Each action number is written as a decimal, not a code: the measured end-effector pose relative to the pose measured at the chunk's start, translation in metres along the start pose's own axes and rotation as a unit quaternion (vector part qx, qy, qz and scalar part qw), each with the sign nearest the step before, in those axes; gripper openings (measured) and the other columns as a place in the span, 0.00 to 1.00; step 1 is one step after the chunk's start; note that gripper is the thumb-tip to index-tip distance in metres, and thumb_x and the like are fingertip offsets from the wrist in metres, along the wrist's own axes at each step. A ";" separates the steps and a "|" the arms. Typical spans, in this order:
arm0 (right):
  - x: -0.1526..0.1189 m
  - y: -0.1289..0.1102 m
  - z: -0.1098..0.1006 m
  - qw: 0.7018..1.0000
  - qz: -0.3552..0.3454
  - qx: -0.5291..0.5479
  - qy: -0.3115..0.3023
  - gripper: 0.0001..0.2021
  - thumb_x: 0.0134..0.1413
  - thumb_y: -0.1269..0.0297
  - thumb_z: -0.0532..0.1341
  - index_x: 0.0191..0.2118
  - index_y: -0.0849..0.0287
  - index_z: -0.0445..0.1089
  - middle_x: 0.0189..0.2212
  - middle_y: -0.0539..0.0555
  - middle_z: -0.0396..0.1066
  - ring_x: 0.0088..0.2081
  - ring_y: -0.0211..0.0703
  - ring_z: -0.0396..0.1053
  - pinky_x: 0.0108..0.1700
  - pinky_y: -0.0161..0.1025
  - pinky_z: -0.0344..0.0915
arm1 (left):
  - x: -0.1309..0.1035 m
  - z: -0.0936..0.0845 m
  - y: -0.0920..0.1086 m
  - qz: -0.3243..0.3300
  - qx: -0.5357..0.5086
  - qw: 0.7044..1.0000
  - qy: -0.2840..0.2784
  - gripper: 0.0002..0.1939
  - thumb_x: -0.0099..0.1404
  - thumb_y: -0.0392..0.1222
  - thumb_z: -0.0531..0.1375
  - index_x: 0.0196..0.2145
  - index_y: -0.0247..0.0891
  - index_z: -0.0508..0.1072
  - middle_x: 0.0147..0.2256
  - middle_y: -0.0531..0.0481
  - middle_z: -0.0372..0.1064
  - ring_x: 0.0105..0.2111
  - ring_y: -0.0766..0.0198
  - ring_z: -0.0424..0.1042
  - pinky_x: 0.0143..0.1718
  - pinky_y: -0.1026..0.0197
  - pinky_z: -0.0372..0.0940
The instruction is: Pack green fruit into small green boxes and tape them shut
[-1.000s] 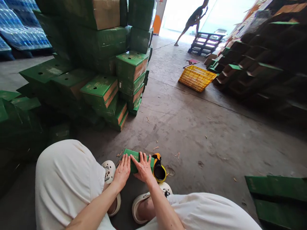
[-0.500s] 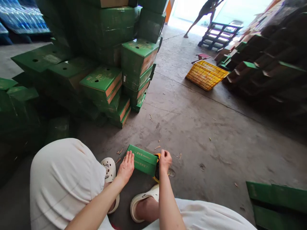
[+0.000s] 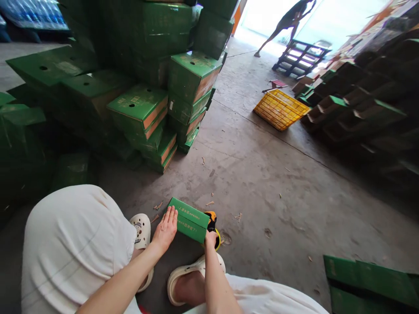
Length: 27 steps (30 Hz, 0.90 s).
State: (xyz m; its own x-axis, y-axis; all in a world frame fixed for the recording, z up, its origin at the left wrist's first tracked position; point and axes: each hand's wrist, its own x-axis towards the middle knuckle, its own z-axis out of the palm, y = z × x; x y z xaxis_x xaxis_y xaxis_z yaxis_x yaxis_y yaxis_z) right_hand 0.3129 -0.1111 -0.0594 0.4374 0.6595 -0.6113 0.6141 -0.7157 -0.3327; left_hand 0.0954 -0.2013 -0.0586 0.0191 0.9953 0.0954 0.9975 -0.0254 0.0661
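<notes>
A closed green carton point(image 3: 188, 221) with pale printed lettering lies before me, low between my feet. My left hand point(image 3: 165, 229) rests flat on its left end, fingers stretched out and together. At the lower right corner of the carton is my right hand point(image 3: 210, 239), its fingers curled; what they hold, if anything, is hidden. Right behind that hand sits an orange, black and yellow device point(image 3: 212, 222), close against the carton's right end and partly covered by my hand. I cannot tell whether the hand touches it.
Stacked green cartons point(image 3: 139, 107) rise at the left, more cartons point(image 3: 356, 113) at the right. A tilted yellow crate point(image 3: 280, 110) is ahead, with a dark pallet point(image 3: 303, 59) and a person point(image 3: 290, 19) beyond. Green cardboard point(image 3: 366, 279) lies at lower right; scraps litter the floor.
My right hand has come down from above the device to the carton's lower right corner. My left hand stays on the carton. The view has shifted slightly.
</notes>
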 end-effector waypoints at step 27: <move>-0.078 -0.132 -0.074 0.859 -0.293 -0.004 -0.420 0.33 0.43 0.31 0.69 0.35 0.62 0.76 0.26 0.51 0.73 0.27 0.38 0.65 0.29 0.34 0.60 | 0.011 0.000 0.003 -0.028 -0.096 0.994 -0.046 0.28 0.71 0.28 0.50 0.67 0.28 0.69 0.66 0.30 0.66 0.70 0.50 0.61 0.66 0.48 0.67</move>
State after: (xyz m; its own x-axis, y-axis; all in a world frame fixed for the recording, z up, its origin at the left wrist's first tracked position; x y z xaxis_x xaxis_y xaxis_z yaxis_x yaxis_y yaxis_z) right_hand 0.2459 -0.0512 0.0853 -0.5741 0.5054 -0.6443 0.5731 -0.3140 -0.7569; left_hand 0.0985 -0.1902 -0.0573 -0.0220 0.9997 -0.0044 0.9657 0.0224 0.2589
